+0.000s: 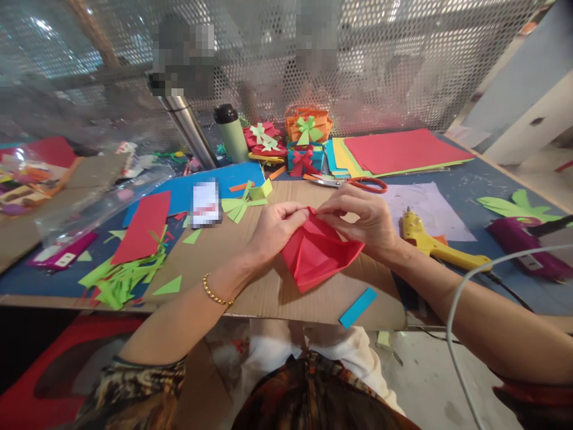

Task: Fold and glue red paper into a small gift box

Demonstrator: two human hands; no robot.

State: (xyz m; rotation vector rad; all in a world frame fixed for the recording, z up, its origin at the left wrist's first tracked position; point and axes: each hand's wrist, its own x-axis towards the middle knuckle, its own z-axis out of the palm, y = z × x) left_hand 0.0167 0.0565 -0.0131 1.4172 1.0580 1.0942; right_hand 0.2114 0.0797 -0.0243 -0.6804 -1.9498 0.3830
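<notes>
A folded red paper box [320, 257], its walls partly raised, is held just above a sheet of brown cardboard [250, 292]. My left hand [280, 227] pinches its far left corner between thumb and fingers. At the same far corner, my right hand [360, 218] is closed on the box's upper edge, the fingertips of both hands nearly meeting. A blue paper strip [358, 307] lies on the cardboard near the front edge. Behind my right hand rest scissors [367, 184] with orange-red handles.
To the right lie a yellow glue gun [421, 236] with its cord and a purple power strip [528, 242]. A white cable [454, 316] hangs across my right forearm. Green paper scraps [129, 272] spread leftward. Finished paper boxes [308, 128], a green bottle [231, 134] and coloured sheets [403, 149] stand behind.
</notes>
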